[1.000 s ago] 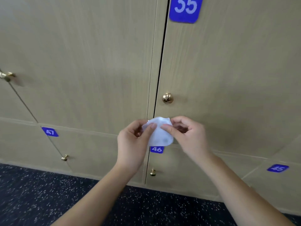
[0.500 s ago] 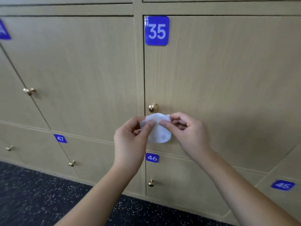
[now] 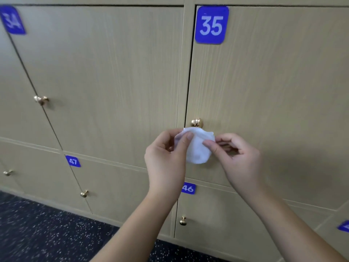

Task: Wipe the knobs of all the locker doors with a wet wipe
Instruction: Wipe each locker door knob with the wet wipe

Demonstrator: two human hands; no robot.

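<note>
A white wet wipe [image 3: 198, 148] hangs between both my hands in front of the lockers. My left hand [image 3: 166, 159] pinches its left edge with thumb and fingers, and my right hand [image 3: 239, 159] pinches its right edge. Just above the wipe's top edge sits the gold knob of locker 35 [image 3: 196, 122], apart from the hands. Further gold knobs show on locker 34 [image 3: 40, 100], locker 47 [image 3: 84, 193], locker 46 [image 3: 182, 221] and a door at the far left [image 3: 8, 173].
Beige wood-grain locker doors fill the wall, with blue number plates 34 [image 3: 12, 20], 35 [image 3: 211, 25], 47 [image 3: 73, 161] and 46 [image 3: 188, 188]. A dark speckled floor [image 3: 47, 233] runs along the bottom left.
The view has tilted up and swung left, bringing plate 34 and its knob into sight. Both hands have kept the wipe and now hold it closer under knob 35.
</note>
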